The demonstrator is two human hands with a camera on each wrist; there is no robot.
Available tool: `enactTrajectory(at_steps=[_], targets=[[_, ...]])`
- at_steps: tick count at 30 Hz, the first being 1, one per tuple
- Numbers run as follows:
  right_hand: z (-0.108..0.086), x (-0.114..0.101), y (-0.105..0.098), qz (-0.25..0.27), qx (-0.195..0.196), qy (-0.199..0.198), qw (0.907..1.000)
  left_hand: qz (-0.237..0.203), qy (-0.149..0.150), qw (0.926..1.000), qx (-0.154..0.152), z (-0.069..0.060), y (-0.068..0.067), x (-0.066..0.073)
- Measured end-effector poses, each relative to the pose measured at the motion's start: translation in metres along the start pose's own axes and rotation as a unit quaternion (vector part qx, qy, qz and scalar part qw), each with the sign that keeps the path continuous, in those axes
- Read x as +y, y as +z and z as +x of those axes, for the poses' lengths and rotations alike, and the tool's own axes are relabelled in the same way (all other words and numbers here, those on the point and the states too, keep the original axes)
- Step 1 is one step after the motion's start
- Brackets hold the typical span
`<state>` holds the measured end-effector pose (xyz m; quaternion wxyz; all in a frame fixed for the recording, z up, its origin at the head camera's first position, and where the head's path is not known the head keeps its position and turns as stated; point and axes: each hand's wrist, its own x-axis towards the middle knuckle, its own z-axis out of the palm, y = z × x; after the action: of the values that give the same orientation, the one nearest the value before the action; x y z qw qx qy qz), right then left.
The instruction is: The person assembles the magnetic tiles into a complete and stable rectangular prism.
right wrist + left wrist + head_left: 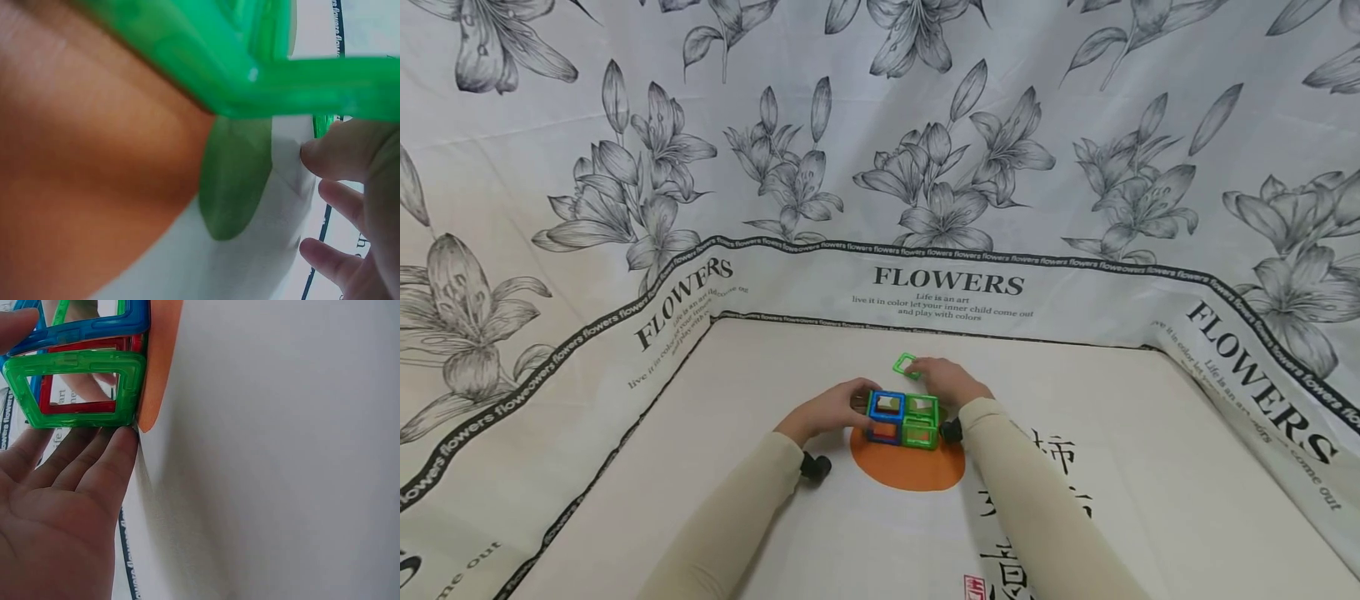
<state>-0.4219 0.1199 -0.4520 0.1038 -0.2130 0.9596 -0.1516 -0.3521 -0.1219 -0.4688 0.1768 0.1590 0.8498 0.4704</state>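
A box-like build of magnetic tiles (pixel 904 419), blue on the left and green on the right, stands on an orange printed circle. My left hand (pixel 829 410) grips its left side. The left wrist view shows the thumb on a blue tile (pixel 94 329) and the other fingers against a green tile (pixel 78 420); a red tile (pixel 81 407) shows inside. Behind the build, my right hand (pixel 953 385) pinches a loose green square tile (pixel 897 364) by its near right part. Near the right thumb (pixel 331 150), only a sliver of that tile shows.
The orange circle (pixel 906 475) is printed on a white cloth with dark written characters (pixel 1056 454) to the right. A green printed leaf (pixel 234 181) lies beside it. Flower-patterned curtain (pixel 947 283) borders the table at the back and both sides.
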Motion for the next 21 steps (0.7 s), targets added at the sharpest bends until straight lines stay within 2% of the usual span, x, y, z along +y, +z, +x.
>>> enactTrajectory(at_steps=[4,11,21], targets=[[-0.002,-0.001,0.0,0.011,-0.001,0.017,0.9998,0.0,0.005,1.0,-0.003,0.0,0.001,0.0],[-0.006,-0.002,-0.003,-0.075,0.025,0.002,0.9969,0.0,0.006,1.0,-0.004,-0.002,0.001,0.001],[-0.014,0.004,-0.004,-0.077,0.038,-0.009,0.9963,0.003,-0.001,1.0,-0.003,-0.003,0.001,0.002]])
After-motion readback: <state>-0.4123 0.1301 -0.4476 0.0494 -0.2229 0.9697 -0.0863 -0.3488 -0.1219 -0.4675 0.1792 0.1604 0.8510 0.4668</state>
